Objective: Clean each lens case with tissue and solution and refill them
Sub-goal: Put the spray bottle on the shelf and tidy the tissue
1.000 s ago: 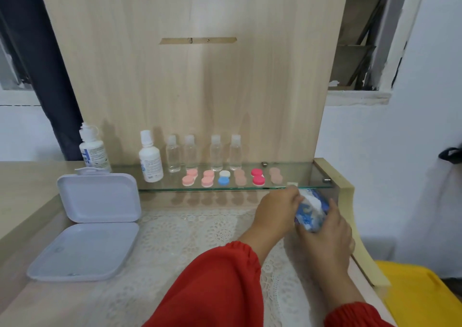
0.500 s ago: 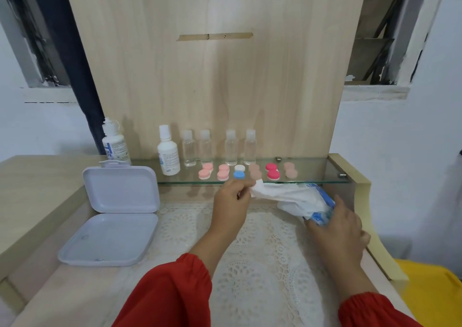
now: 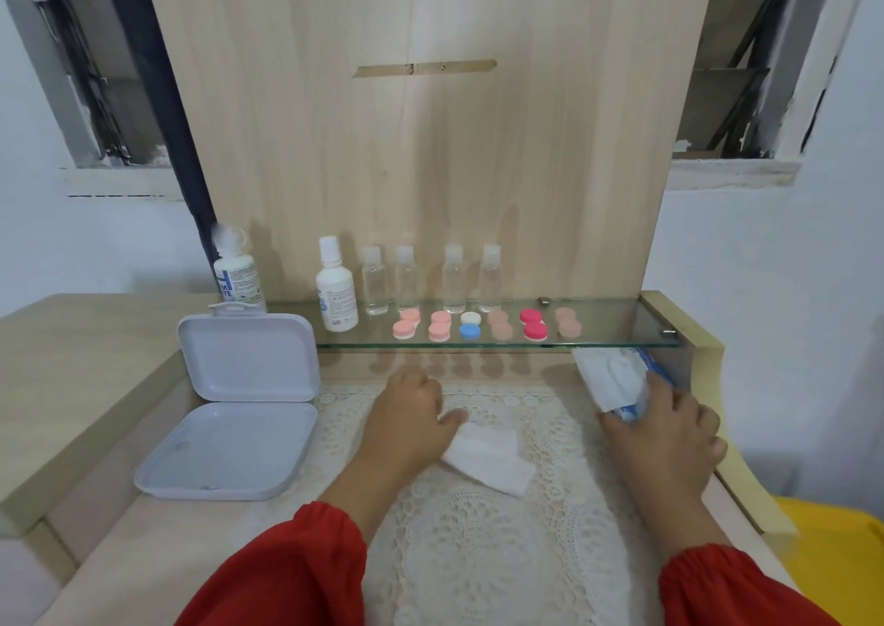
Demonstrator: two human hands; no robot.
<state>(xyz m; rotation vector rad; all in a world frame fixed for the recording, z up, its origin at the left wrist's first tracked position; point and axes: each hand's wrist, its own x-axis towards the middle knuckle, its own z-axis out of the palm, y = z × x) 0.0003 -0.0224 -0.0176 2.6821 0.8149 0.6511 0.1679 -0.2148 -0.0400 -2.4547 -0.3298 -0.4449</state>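
A white tissue (image 3: 488,455) lies on the lace mat (image 3: 478,554) at the middle. My left hand (image 3: 406,420) holds the tissue's left end against the mat, thumb on top. My right hand (image 3: 665,434) grips the blue-and-white tissue pack (image 3: 617,377) at the right, under the glass shelf (image 3: 622,333). Several lens cases stand in a row on the shelf: pink ones (image 3: 406,324), a white-and-blue one (image 3: 469,325), a red one (image 3: 533,324) and pale beige ones (image 3: 568,321). Two white solution bottles (image 3: 336,290) (image 3: 237,274) stand at the left.
An open white plastic box (image 3: 239,410) sits at the left of the mat. Several small clear bottles (image 3: 430,281) stand behind the cases against a wooden back panel. A raised wooden ledge (image 3: 71,362) runs on the left; a yellow bin (image 3: 837,563) stands at the lower right.
My left hand pulled a tissue out of the pack and brought it down onto the mat. My right hand stayed on the pack at the right.
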